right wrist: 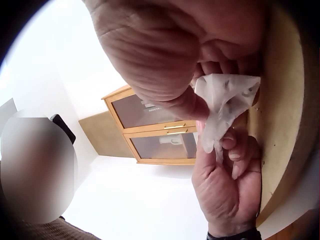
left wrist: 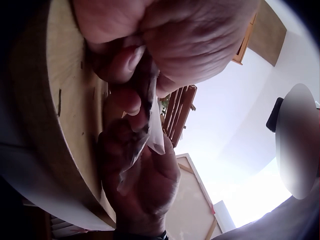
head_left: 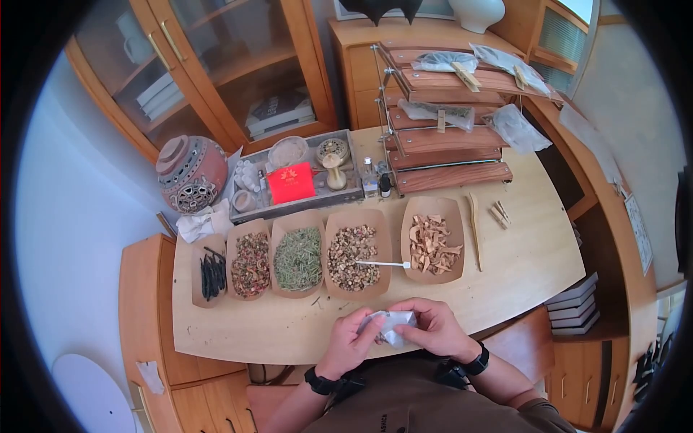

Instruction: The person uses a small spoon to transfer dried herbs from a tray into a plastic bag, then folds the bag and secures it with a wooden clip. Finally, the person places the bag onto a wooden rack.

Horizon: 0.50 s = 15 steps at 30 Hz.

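Observation:
Close to the table's front edge, both hands work on a small translucent whitish pouch (head_left: 401,324), which looks like thin plastic or mesh. My left hand (head_left: 346,345) pinches one side of it between thumb and fingers. The other side is pinched by my right hand (head_left: 438,330), its thumb lying over the front. The right wrist view shows the pouch (right wrist: 225,100) crumpled and gathered narrow towards the left fingers. In the left wrist view the pouch (left wrist: 150,127) is seen edge-on between the hands. What lies inside it is hidden.
Beyond the hands stand paper trays of dark pods (head_left: 212,278), reddish dried bits (head_left: 250,267), green herb (head_left: 298,258), brown pieces (head_left: 354,252) and wood chips (head_left: 435,245). A white spoon (head_left: 386,264) lies across two trays. Behind are a grey tray (head_left: 303,206) and a wooden rack (head_left: 451,137).

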Motion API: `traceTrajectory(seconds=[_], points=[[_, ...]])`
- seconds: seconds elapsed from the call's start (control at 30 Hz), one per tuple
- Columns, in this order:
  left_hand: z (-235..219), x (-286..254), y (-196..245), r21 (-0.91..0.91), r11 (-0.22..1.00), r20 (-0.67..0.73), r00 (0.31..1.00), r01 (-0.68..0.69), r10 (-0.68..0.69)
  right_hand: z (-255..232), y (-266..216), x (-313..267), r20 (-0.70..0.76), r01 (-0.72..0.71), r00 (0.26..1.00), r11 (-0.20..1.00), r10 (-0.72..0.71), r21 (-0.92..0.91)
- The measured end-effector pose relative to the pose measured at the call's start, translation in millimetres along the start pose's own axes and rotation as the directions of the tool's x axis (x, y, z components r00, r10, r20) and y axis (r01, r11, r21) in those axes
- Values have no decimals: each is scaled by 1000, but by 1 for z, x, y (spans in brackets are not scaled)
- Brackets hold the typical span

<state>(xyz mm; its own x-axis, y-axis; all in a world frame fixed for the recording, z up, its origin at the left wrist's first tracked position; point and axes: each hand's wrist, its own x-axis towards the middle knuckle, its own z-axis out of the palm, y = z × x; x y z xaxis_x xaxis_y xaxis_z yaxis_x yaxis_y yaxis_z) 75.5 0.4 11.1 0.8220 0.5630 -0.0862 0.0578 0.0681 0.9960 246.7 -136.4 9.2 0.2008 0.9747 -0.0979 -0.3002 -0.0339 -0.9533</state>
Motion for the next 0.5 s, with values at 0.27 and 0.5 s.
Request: traceTrajectory(seconds=[0.27, 0.5], points=[[5, 0, 10, 89, 995, -26, 999, -44, 46, 3, -3, 1, -47, 29, 999, 997, -26, 65], [5, -1, 6, 177, 981, -9, 996, -82, 85, 3, 5, 1, -134, 35, 990, 999, -37, -18]])
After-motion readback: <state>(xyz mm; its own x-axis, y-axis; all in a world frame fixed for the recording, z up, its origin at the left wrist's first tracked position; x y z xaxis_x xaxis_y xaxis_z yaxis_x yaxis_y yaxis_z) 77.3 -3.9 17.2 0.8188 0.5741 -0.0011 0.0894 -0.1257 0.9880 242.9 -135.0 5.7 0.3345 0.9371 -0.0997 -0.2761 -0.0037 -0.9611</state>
